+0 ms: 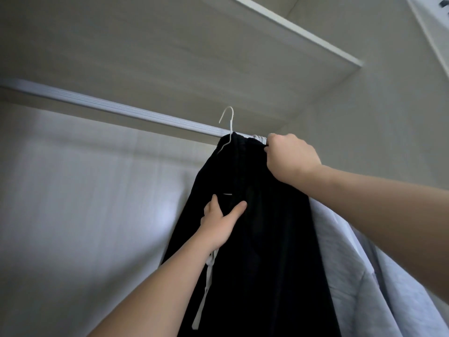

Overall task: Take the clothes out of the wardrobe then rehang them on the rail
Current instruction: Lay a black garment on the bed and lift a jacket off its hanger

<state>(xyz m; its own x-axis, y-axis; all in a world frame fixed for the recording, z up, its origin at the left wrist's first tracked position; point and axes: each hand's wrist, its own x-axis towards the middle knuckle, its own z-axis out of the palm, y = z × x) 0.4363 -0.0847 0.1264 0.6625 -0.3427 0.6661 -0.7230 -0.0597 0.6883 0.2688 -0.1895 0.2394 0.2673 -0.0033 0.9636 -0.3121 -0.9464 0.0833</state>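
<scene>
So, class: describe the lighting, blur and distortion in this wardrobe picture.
Head view: dim, soft light, with a paler glow on the back panel; the black garment shows almost no fold detail; the rail and panel look slightly motion-blurred; the wide lens stretches the right forearm near the edge.

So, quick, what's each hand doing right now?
Left hand: grips the black garment.
Right hand: curled round the bunched hangers at the rail.

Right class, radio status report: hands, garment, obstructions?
Left hand grips black garment. Right hand clutches its top at rail. White hanger hook pokes above rail. Grey garment crowds right.
</scene>
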